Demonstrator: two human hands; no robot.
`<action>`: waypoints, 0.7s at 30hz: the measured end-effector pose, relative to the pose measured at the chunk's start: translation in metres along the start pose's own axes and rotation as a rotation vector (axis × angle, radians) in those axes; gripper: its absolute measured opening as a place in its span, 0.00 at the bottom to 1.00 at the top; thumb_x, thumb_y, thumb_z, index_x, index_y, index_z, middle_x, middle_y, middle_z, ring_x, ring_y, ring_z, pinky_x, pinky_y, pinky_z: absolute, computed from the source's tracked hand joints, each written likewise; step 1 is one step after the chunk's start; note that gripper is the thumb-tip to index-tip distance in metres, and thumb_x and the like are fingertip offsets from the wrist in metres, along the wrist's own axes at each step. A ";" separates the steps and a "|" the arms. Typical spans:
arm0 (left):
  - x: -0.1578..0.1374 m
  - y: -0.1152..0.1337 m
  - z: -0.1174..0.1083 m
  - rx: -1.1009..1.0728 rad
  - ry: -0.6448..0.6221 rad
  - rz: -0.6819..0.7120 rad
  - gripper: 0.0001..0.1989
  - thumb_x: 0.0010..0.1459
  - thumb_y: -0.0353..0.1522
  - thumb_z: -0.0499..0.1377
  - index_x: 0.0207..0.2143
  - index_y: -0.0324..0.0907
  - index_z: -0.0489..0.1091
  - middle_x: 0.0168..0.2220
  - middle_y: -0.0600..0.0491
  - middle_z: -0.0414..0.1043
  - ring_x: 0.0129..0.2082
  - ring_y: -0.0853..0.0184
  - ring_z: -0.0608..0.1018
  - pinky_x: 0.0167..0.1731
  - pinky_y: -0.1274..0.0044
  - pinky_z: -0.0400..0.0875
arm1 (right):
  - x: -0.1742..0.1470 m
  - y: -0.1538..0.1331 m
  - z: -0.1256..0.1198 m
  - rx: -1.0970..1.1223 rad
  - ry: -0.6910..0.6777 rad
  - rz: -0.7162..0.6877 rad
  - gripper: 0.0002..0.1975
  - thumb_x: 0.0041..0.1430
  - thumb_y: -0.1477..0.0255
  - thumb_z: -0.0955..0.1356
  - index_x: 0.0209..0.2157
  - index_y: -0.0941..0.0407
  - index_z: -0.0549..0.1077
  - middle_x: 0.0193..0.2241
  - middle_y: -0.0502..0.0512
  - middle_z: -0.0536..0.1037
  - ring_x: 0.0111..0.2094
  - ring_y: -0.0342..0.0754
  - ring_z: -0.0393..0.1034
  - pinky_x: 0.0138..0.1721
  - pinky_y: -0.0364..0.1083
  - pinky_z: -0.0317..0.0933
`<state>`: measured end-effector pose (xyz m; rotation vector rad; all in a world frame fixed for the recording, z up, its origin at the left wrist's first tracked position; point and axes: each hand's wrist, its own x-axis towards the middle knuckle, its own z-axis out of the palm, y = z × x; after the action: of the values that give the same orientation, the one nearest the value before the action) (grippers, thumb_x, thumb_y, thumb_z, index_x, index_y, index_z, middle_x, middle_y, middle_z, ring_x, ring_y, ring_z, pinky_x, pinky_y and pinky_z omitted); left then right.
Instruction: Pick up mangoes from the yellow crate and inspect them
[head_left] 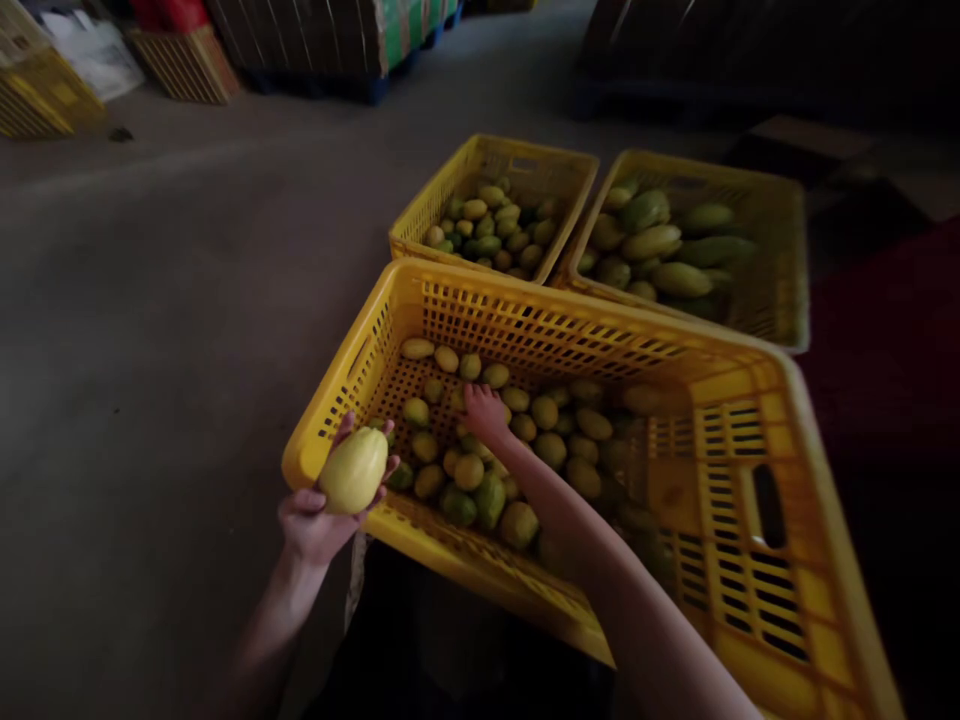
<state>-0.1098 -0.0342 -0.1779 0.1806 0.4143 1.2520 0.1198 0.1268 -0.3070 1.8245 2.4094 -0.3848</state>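
Observation:
My left hand is closed around a pale yellow papaya, its fingers wrapped under and behind the fruit, just over the near left rim of a large yellow plastic crate. Deep inside that crate, my right hand reaches down with its fingers curled on a small yellow papaya, partly hidden by the hand. Several green and yellow papayas lie loose over the crate's slotted floor around it. My right forearm covers some of the fruit.
Behind the large crate stand two more yellow crates: the left one holds small fruit, the right one longer green papayas. Bare concrete floor stretches to the left. Wrapped stacks on blue pallets stand at the back.

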 end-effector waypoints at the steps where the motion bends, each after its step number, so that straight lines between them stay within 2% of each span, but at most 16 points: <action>1: 0.001 -0.001 0.002 -0.011 -0.012 0.002 0.42 0.41 0.28 0.60 0.61 0.58 0.61 0.64 0.52 0.61 0.56 0.53 0.73 0.48 0.69 0.74 | -0.012 -0.001 -0.016 -0.012 0.037 0.000 0.26 0.58 0.69 0.69 0.56 0.65 0.66 0.50 0.72 0.75 0.53 0.61 0.66 0.51 0.54 0.60; 3: 0.003 -0.002 0.012 -0.045 -0.010 0.033 0.43 0.42 0.27 0.59 0.64 0.55 0.59 0.64 0.50 0.62 0.58 0.54 0.71 0.50 0.69 0.72 | -0.040 -0.005 -0.052 -0.006 0.162 0.017 0.26 0.59 0.70 0.68 0.57 0.65 0.65 0.50 0.71 0.75 0.52 0.61 0.67 0.51 0.54 0.61; 6: 0.003 0.004 0.047 -0.142 0.027 0.077 0.34 0.50 0.30 0.58 0.61 0.52 0.63 0.58 0.48 0.70 0.55 0.57 0.74 0.47 0.71 0.74 | -0.092 -0.010 -0.116 0.140 0.487 0.047 0.24 0.59 0.70 0.68 0.56 0.63 0.67 0.49 0.69 0.76 0.50 0.60 0.69 0.50 0.55 0.64; 9: -0.003 0.014 0.107 -0.225 0.041 0.040 0.20 0.58 0.36 0.55 0.54 0.48 0.69 0.47 0.49 0.77 0.45 0.62 0.79 0.39 0.74 0.77 | -0.145 -0.018 -0.189 0.360 0.754 0.019 0.23 0.56 0.64 0.70 0.52 0.59 0.69 0.46 0.66 0.78 0.47 0.60 0.71 0.49 0.57 0.66; 12: -0.012 0.020 0.176 -0.227 -0.013 0.029 0.16 0.61 0.38 0.54 0.47 0.41 0.72 0.40 0.48 0.78 0.39 0.65 0.80 0.35 0.77 0.77 | -0.194 -0.033 -0.261 0.633 0.849 -0.056 0.27 0.51 0.57 0.72 0.49 0.55 0.68 0.41 0.61 0.79 0.39 0.57 0.75 0.41 0.55 0.70; 14: -0.017 0.019 0.218 -0.202 -0.028 0.062 0.15 0.62 0.38 0.54 0.43 0.38 0.73 0.36 0.48 0.79 0.37 0.65 0.81 0.34 0.78 0.77 | -0.219 -0.046 -0.299 0.846 0.894 -0.123 0.29 0.48 0.55 0.74 0.48 0.53 0.65 0.39 0.57 0.79 0.34 0.53 0.75 0.35 0.52 0.70; 16: -0.019 0.015 0.252 -0.171 -0.013 0.115 0.13 0.62 0.37 0.53 0.40 0.38 0.74 0.33 0.49 0.79 0.35 0.65 0.81 0.33 0.78 0.77 | -0.237 -0.056 -0.325 1.046 0.939 -0.202 0.30 0.47 0.56 0.75 0.46 0.51 0.62 0.40 0.55 0.78 0.35 0.51 0.75 0.35 0.50 0.71; 18: -0.018 0.009 0.276 -0.132 -0.004 0.185 0.12 0.61 0.35 0.54 0.38 0.39 0.74 0.31 0.51 0.79 0.32 0.66 0.81 0.33 0.77 0.77 | -0.247 -0.063 -0.337 1.203 0.936 -0.288 0.28 0.46 0.57 0.75 0.43 0.49 0.61 0.40 0.54 0.78 0.36 0.50 0.75 0.35 0.49 0.71; 21: -0.012 -0.004 0.286 -0.066 -0.014 0.294 0.11 0.58 0.36 0.57 0.36 0.39 0.75 0.29 0.52 0.79 0.29 0.67 0.81 0.30 0.78 0.76 | -0.250 -0.064 -0.331 1.338 0.866 -0.377 0.26 0.45 0.59 0.76 0.42 0.48 0.63 0.38 0.51 0.77 0.36 0.49 0.75 0.36 0.48 0.71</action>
<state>0.0051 -0.0202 0.0841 0.1991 0.3414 1.5509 0.1538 -0.0377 0.0773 2.1184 3.5016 -2.0091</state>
